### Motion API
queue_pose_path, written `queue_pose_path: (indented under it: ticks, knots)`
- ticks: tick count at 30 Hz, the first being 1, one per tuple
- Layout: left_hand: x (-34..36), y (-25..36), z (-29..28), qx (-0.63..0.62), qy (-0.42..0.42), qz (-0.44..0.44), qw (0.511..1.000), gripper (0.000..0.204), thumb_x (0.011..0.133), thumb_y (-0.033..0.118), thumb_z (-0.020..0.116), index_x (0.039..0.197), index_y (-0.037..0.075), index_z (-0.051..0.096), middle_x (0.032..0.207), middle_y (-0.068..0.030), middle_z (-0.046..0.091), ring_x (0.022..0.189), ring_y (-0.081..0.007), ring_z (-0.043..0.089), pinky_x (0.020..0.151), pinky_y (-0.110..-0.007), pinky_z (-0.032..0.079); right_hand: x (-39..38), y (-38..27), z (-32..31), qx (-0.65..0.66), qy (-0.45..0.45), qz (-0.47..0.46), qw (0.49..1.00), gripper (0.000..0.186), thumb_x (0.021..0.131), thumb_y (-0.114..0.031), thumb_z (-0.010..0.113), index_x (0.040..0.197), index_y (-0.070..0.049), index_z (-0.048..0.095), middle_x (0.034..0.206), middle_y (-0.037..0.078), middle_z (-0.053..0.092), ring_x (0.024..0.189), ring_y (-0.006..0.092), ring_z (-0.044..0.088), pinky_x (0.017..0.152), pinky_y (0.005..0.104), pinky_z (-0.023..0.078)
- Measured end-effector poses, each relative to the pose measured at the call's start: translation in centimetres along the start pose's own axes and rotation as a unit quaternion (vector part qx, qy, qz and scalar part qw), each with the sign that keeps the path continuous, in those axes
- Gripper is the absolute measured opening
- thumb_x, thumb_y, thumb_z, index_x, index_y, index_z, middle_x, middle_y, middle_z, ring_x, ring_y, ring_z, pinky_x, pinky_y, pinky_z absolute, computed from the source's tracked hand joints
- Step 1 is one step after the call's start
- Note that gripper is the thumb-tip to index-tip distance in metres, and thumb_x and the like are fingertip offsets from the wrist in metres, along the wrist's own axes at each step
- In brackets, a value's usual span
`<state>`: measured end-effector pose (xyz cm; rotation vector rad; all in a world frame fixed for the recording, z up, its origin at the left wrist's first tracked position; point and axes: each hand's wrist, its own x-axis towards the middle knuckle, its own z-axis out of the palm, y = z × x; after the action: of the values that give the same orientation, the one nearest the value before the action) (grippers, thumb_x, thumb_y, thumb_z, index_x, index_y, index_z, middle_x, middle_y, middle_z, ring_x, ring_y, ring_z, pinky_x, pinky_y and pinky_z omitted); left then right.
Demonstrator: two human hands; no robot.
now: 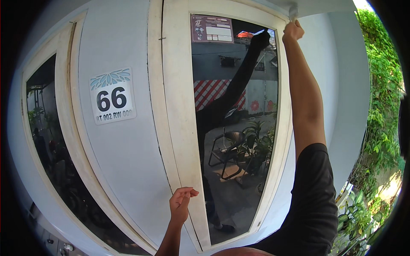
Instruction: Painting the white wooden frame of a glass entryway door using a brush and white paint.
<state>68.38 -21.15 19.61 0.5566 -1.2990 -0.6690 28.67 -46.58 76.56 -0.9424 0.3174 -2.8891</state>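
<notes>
The right hand (294, 30) is raised high, at the upper right corner of the frame (176, 81), with its arm stretched almost straight up from the black sleeve (315, 170). The forearm (304, 81) rises with a slight lean to the left, and the elbow is only a little bent. At its top the fingers curl into a closed fist round the lower end of a pale tool (293, 13). The tool stands roughly upright above the fist, its upper end close to the overhang (329, 6); it is blurred, and I cannot tell whether it touches the surface there.

The left hand (181, 204) is low, in front of the frame's left upright. Its forearm comes up from the lower edge, the wrist bends slightly, and the fingers point right in a loose, half-open curl. Nothing shows in its grip; whether the fingertips touch the wood I cannot tell.

Between the hands is the dark glass (230, 187), mirroring the raised arm and a chair. A printed sheet (212, 29) sits at the pane's top left. On the pale wall (124, 170) to the left hangs a plaque (112, 96); green leaves (380, 55) fill the far right.
</notes>
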Motion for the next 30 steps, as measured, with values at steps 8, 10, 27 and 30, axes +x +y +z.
queue_pose_path:
  ticks: [8, 10, 27, 30]
  knots:
    - [0.8, -0.4, 1.5, -0.004, -0.019, 0.006, 1.0, 0.018, 0.1, 0.005, 0.048, 0.113, -0.002, 0.059, 0.098, -0.0121, 0.067, 0.095, -0.0197, 0.064, 0.089, -0.034, 0.05, -13.9, -3.7, 10.2, -0.073, -0.171, -0.231, 0.955, 0.044, 0.082, -0.005, 0.055, 0.125, 0.002, 0.062, 0.082, 0.031, 0.064, 0.07, 0.0374, 0.063, 0.065, 0.0415, 0.047]
    - [0.9, -0.4, 1.7, -0.009, -0.024, 0.007, 1.0, 0.018, 0.1, 0.004, 0.048, 0.113, -0.002, 0.059, 0.098, -0.0121, 0.067, 0.094, -0.0197, 0.064, 0.089, -0.035, 0.05, -17.4, -4.8, 10.9, -0.069, -0.269, -0.274, 0.921, 0.043, 0.084, -0.008, 0.056, 0.126, -0.004, 0.063, 0.09, 0.031, 0.065, 0.084, 0.0429, 0.065, 0.078, 0.0461, 0.05]
    - [0.1, -0.4, 0.0, -0.015, 0.003, 0.006, 1.0, 0.017, 0.1, 0.004, 0.048, 0.112, -0.002, 0.059, 0.097, -0.0119, 0.068, 0.093, -0.0194, 0.065, 0.088, -0.035, 0.051, -2.0, -0.4, -0.6, -0.087, 0.044, -0.226, 0.969, 0.042, 0.082, -0.004, 0.062, 0.123, -0.006, 0.067, 0.079, 0.012, 0.07, 0.072, 0.0143, 0.065, 0.073, 0.0298, 0.051]
    - [0.0, -0.4, 0.0, -0.015, 0.001, 0.005, 1.0, 0.017, 0.1, 0.004, 0.048, 0.112, -0.002, 0.06, 0.097, -0.0119, 0.068, 0.093, -0.0194, 0.065, 0.088, -0.034, 0.051, -0.2, 0.2, 0.4, -0.042, 0.077, -0.2, 0.976, 0.044, 0.082, -0.001, 0.06, 0.126, 0.001, 0.063, 0.076, 0.011, 0.068, 0.062, 0.0147, 0.062, 0.063, 0.0306, 0.051]
